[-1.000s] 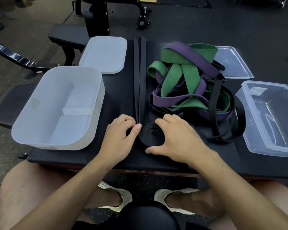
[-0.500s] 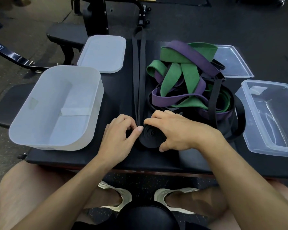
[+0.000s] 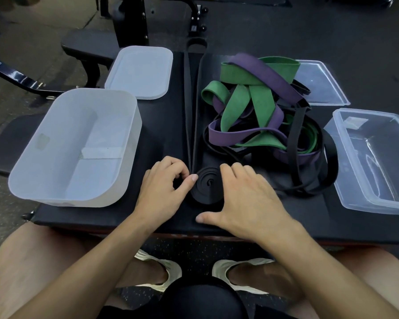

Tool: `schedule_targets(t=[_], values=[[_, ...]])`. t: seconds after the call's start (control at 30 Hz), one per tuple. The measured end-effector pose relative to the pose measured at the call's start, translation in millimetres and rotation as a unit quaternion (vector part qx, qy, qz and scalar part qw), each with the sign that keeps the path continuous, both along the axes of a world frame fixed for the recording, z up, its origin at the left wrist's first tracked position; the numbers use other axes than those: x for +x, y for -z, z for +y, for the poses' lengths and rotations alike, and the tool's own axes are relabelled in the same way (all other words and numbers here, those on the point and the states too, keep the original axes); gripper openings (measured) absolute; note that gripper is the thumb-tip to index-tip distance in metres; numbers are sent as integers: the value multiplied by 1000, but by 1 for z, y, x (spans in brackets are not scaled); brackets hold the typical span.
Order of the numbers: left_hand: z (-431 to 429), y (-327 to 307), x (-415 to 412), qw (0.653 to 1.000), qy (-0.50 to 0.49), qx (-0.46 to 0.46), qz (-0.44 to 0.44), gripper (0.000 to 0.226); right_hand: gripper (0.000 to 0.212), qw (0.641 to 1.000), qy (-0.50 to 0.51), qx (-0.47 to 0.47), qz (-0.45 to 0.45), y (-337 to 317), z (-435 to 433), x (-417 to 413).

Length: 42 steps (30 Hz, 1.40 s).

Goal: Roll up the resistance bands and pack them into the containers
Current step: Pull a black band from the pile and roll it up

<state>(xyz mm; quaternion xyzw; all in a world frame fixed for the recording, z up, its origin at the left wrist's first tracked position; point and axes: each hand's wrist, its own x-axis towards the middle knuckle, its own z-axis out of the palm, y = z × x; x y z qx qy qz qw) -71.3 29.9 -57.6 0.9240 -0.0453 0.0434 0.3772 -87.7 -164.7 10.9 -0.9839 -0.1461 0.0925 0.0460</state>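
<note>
Left grip [image 3: 164, 187] pinches the black coil [image 3: 207, 184]; right grip [image 3: 247, 201], fingers spread, steadies it. Roll straight up the band [image 3: 187, 100] — layers tight.

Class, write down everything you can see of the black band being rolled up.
The black band is a matte, rubbery-looking flat loop. Its near end is wound into a tight spiral; the rest runs away as two strips across the dark pad. The left hand pinches the coil's left edge; the right hand rests fingers against its right side.

It is dim. The edges bend. The clear container [image 3: 378, 162] at 3 o'clock has a little shine.
</note>
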Motion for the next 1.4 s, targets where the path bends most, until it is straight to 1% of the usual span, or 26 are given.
schedule_targets(t=[0.07, 0.13, 0.23, 0.3, 0.43, 0.57, 0.67, 0.77, 0.97, 1.07, 1.13, 1.23, 1.3, 1.33, 1.4], values=[[0, 0, -1, 1000, 0, -6, 1, 22, 101, 999, 24, -22, -30, 4, 12, -4], [0, -2, -1, 1000, -3, -9, 2, 22, 102, 995, 55, -26, -82, 12, 23, -3], [-1, -3, -1, 1000, 0, -11, 6, 22, 87, 991, 67, -6, -118, 24, 25, 4], [-1, -2, -2, 1000, 5, -17, 2, 20, 78, 992, 41, 7, -121, 25, 21, 7], [-1, -3, -2, 1000, 2, -19, -1, 22, 76, 999, -27, 6, -33, 10, 10, 20], [0, -2, -2, 999, -6, -32, -10, 19, 78, 995, -98, -21, 12, -4, 3, 33], [0, -2, -2, 999, -5, -31, -13, 18, 90, 988, -140, -24, 55, -10, -1, 41], [1, -2, -1, 1000, -3, -27, -10, 24, 99, 981, -176, -5, 88, -9, -1, 44], [3, -2, -3, 1000, 14, 0, -5, 27, 102, 969, -201, 19, 142, -8, -8, 56], [1, -2, -3, 1000, 13, -7, -3, 27, 110, 968, -186, 33, 165, -7, -10, 57], [1, -1, -3, 1000, 10, -14, -1, 28, 118, 974, -158, 52, 156, -7, -10, 48], [1, 1, -2, 1000, 4, -27, -2, 32, 121, 994, -88, 34, 63, -7, -9, 23], [0, 0, -2, 999, 0, -33, -4, 32, 119, 1000, -15, 16, 7, -8, -6, 7], [0, 0, -2, 999, 0, -35, -4, 32, 113, 1000, 14, 10, -13, -7, -3, 2], [0, 0, -2, 999, -1, -34, -1, 33, 99, 999, 38, 5, -36, -1, 7, -3]])
